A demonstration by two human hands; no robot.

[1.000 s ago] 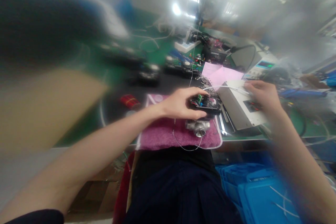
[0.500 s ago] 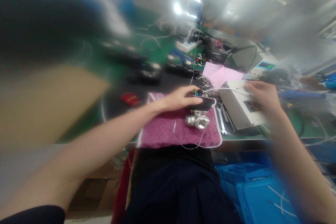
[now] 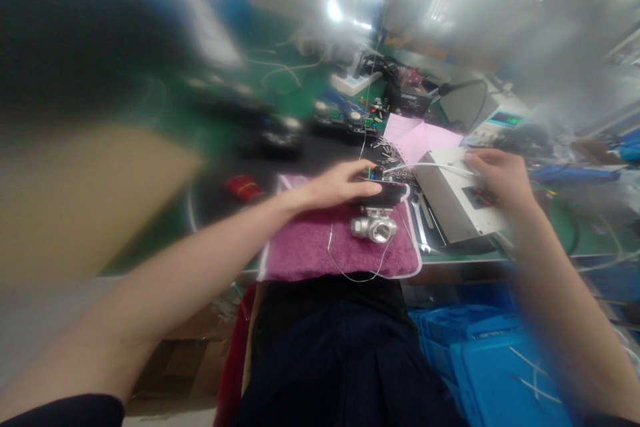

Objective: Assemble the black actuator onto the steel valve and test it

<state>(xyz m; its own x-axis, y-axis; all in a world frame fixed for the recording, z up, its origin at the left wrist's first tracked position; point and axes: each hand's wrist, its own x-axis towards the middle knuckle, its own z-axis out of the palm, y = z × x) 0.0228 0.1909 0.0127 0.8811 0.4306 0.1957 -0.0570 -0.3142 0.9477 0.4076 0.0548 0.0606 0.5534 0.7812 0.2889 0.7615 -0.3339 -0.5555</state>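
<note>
White glare [image 3: 334, 10] up top, edges heavily blurred

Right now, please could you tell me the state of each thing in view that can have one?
Black unit: exposed circuit parts on top.
Left hand: gripping the black unit.
Metal valve: attached below the black unit, opening uncovered.
Purple cloth: spread out.
Right hand: partly curled, grip unclear.
White cable: slightly arched toward the right hand.
Wrenches: lying beside the purple cloth.
Instrument display: lit green.

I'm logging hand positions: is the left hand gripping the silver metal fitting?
No: the left hand grips the black unit above the silver metal fitting.
</note>
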